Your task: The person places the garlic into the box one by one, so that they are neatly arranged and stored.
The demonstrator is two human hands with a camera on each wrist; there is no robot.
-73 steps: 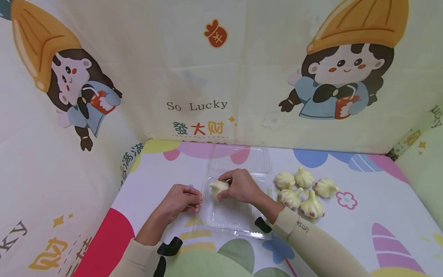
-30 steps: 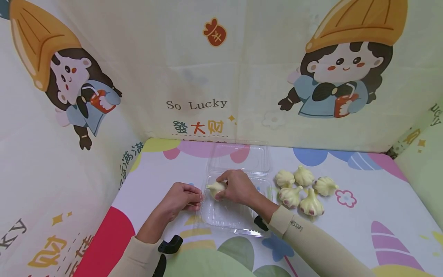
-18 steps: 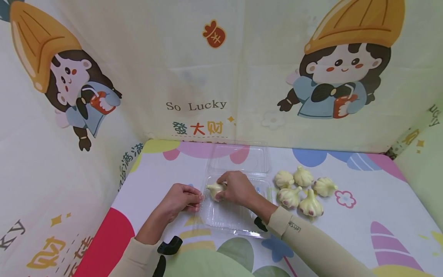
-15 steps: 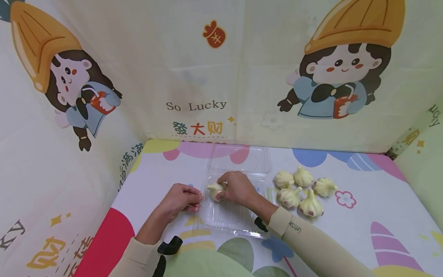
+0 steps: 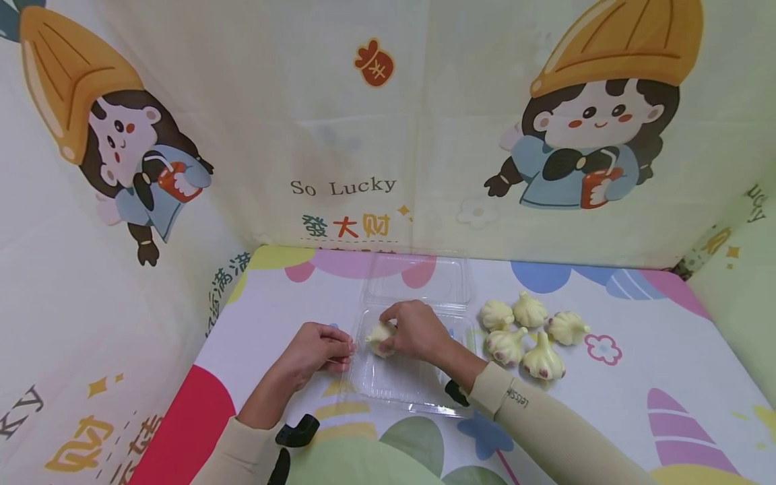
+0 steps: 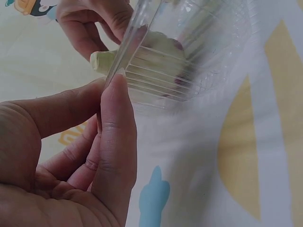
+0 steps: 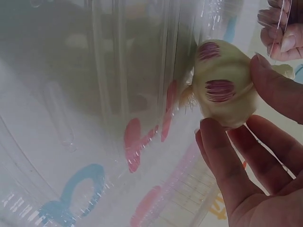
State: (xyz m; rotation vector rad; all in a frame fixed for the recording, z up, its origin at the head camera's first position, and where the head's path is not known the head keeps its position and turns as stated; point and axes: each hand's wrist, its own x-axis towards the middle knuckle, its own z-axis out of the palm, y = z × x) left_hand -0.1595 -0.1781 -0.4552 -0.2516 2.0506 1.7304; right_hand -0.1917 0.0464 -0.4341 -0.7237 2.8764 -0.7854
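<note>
A clear plastic clamshell box lies on the table with its lid folded back. My left hand pinches the box's left rim between thumb and index finger, plain in the left wrist view, where the rim runs up from the fingertips. Inside the box's left side, my right hand grips a garlic bulb between thumb and fingers. The right wrist view shows the bulb with purple patches and root hairs, its stem pointing toward the left hand. Whether the bulb touches the box floor I cannot tell.
Several more garlic bulbs sit in a cluster on the table right of the box. The table cover has coloured prints. Printed cloth walls rise at the back and on both sides.
Over the earlier frames the garlic bulb shifted slightly left; since half a second ago its stem has turned slightly down and right. The left hand keeps its hold on the rim.
</note>
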